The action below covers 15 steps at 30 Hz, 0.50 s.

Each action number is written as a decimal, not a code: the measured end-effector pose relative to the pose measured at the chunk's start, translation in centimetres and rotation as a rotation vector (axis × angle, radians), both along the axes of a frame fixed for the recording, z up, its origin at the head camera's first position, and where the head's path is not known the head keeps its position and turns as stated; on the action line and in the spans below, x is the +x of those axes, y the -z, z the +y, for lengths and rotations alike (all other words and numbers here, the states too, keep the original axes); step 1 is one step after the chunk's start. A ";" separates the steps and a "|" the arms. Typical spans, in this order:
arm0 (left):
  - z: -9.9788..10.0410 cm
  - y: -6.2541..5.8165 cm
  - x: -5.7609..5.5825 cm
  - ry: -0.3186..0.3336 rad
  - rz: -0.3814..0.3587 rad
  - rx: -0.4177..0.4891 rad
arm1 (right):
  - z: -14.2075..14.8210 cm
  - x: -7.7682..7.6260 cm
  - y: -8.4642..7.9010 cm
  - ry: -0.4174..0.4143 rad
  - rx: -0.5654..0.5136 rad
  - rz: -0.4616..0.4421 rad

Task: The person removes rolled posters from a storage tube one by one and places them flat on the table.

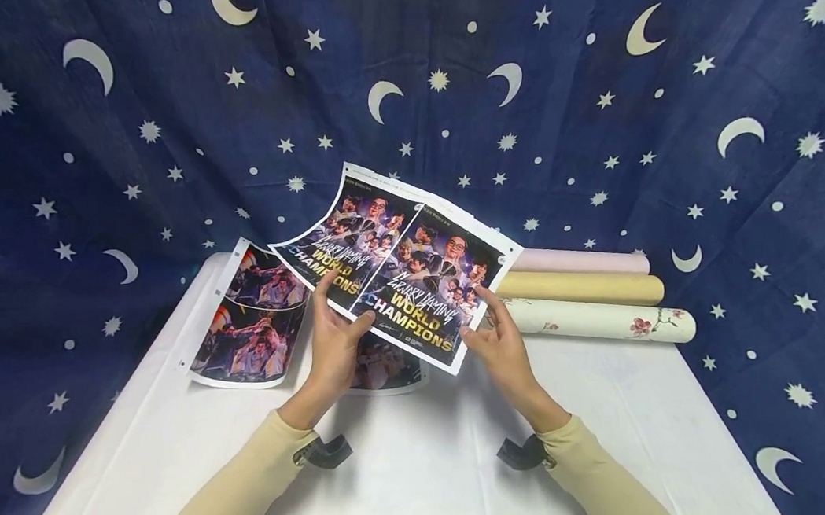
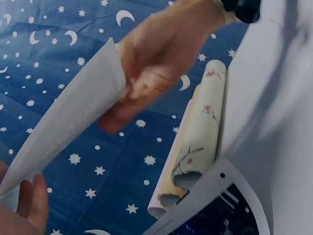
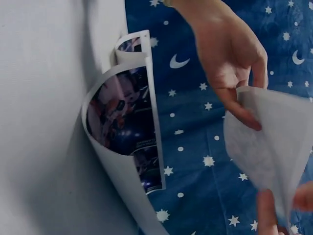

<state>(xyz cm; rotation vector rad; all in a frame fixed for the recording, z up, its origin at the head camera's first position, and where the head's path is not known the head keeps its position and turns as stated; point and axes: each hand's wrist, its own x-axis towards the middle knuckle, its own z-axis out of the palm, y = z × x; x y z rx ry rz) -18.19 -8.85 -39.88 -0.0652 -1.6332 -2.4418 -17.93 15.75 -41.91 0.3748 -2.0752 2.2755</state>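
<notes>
A printed poster sheet [image 1: 413, 265] with two matching group pictures and gold lettering is held up over the table. My left hand [image 1: 334, 343] grips its lower edge near the middle, thumb on the printed face. At its right edge, my right hand [image 1: 505, 353] pinches the sheet close to the lower corner. Both wrist views show the plain white back of the sheet [image 2: 73, 115], slightly curved. Beneath and to the left lie curling photo sheets: one with two stage pictures [image 1: 250, 338], another dark print [image 1: 385, 365] partly hidden by the poster and my left hand.
Three rolls of paper lie at the back right of the white-covered table [image 1: 433, 477]: pink [image 1: 583, 260], yellow [image 1: 592, 287] and cream with red flowers [image 1: 594, 321]. A dark blue curtain [image 1: 442, 43] with moons and stars hangs behind.
</notes>
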 end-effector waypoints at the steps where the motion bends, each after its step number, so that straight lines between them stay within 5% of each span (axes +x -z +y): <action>1: -0.1 0.1 0.1 0.005 0.010 -0.025 | 0.0 0.0 -0.1 0.022 -0.011 -0.003; 7: -1.8 0.3 -0.8 0.002 0.052 -0.008 | 0.8 0.2 -1.1 0.051 -0.082 0.005; 15: -5.4 0.7 -2.5 0.031 -0.026 0.185 | 3.6 1.0 -2.1 -0.048 -0.140 0.091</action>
